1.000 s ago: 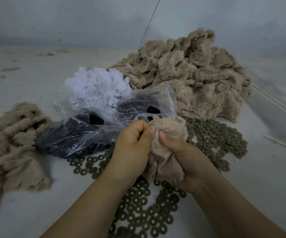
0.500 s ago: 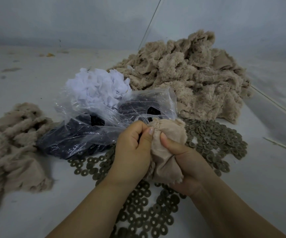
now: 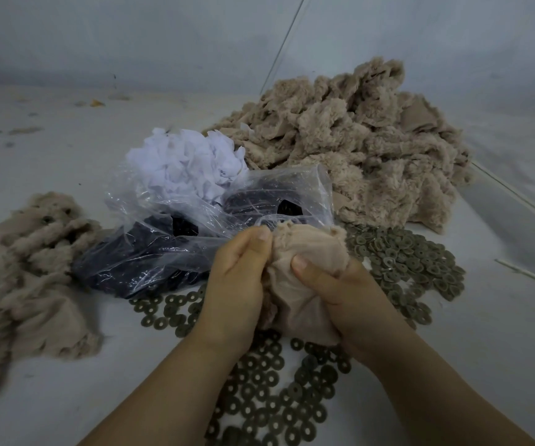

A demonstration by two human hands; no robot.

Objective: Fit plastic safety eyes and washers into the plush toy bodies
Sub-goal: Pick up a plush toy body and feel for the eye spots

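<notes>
Since a second ago little is changing: both hands are still bunching the same plush body [image 3: 308, 278] above the bench [image 3: 66, 397], the left thumb now lying flatter against its top edge. The left hand [image 3: 237, 284] is pinching the fabric in a tightly curled grip, while the right hand [image 3: 333, 294] is wrapping round it, thumb pressing on top. Washers [image 3: 404, 262] are lying just right of and beneath the grip, the bag of eyes [image 3: 169, 249] just left of it.
</notes>
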